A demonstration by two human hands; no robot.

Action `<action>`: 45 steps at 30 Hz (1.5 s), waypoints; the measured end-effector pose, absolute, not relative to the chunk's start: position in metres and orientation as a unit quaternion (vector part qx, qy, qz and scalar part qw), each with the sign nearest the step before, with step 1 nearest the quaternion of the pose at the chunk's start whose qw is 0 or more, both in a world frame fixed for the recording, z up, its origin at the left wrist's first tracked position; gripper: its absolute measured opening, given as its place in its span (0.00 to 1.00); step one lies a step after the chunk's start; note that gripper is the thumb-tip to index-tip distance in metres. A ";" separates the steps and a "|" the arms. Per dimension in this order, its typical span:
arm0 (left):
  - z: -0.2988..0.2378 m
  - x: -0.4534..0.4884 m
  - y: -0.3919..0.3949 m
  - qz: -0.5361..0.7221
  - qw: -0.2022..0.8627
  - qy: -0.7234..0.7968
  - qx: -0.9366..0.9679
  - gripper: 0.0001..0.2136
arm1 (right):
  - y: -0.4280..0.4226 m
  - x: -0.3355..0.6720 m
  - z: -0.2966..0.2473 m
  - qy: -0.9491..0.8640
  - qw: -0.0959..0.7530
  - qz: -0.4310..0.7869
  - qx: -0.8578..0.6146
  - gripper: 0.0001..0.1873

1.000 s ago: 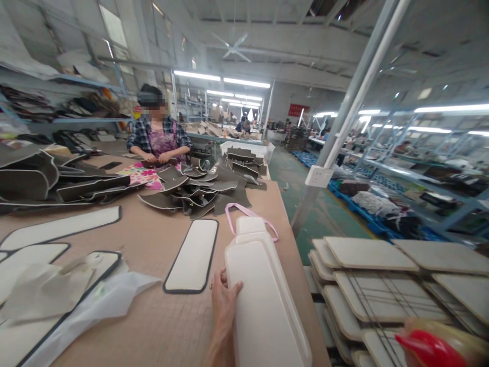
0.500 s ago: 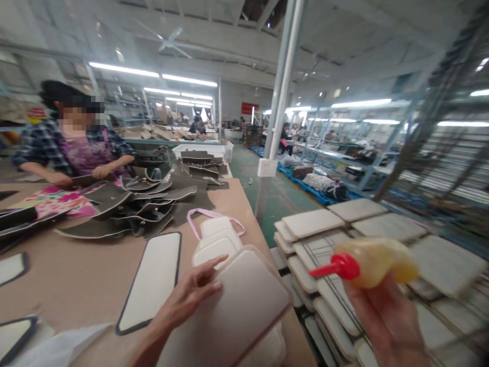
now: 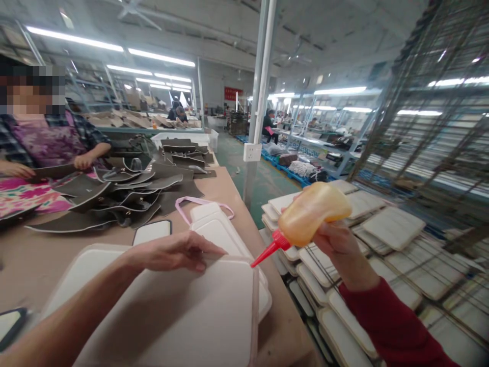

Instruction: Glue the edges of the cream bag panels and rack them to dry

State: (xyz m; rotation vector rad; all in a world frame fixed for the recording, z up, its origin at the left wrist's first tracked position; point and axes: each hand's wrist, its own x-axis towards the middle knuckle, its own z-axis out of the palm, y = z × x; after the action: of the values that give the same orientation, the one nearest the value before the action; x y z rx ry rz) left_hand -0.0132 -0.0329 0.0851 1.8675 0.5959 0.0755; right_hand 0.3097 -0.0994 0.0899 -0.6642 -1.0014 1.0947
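My right hand (image 3: 336,242), in a red sleeve, is closed around a soft squeeze bottle (image 3: 311,214) of yellowish liquid. Its red nozzle points down and left, the tip at the upper right corner of a pale, round-cornered panel (image 3: 214,311). Whether the tip touches the panel I cannot tell. My left hand (image 3: 175,250) grips that panel's far edge, thumb on the face and the other fingers partly hidden behind. More pale panels (image 3: 219,229) lie fanned out beneath and beyond it. A pink strap (image 3: 183,209) loops at their far end.
Racks of pale panels (image 3: 393,227) stand right of the brown table (image 3: 233,188). Dark curved pieces (image 3: 126,196) are heaped on the table's far left, where a co-worker (image 3: 46,137) handles one. A post with a socket box (image 3: 252,152) rises beyond the table.
The bottle has come left and tipped nozzle-down to the panel's corner. My left hand has closed on the panel's edge, and the panel has turned squarer to me. The view has shifted right.
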 end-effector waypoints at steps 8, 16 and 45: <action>0.100 -0.017 -0.035 -0.009 0.598 0.248 0.762 0.20 | -0.104 0.306 0.092 -0.484 0.661 0.488 -0.300 0.31; 0.112 -0.011 -0.035 -0.020 0.587 0.239 0.773 0.21 | -0.109 0.303 0.098 -0.493 0.668 0.480 -0.283 0.36; 0.098 -0.023 -0.028 0.046 0.661 0.218 0.716 0.21 | -0.123 0.314 0.066 -0.474 0.727 0.386 -0.313 0.21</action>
State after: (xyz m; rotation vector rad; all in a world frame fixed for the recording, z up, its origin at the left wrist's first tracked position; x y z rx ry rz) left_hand -0.0230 -0.0277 0.0980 1.6204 0.4932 0.1042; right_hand 0.3135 -0.1231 0.0657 -0.6888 -1.0438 0.8505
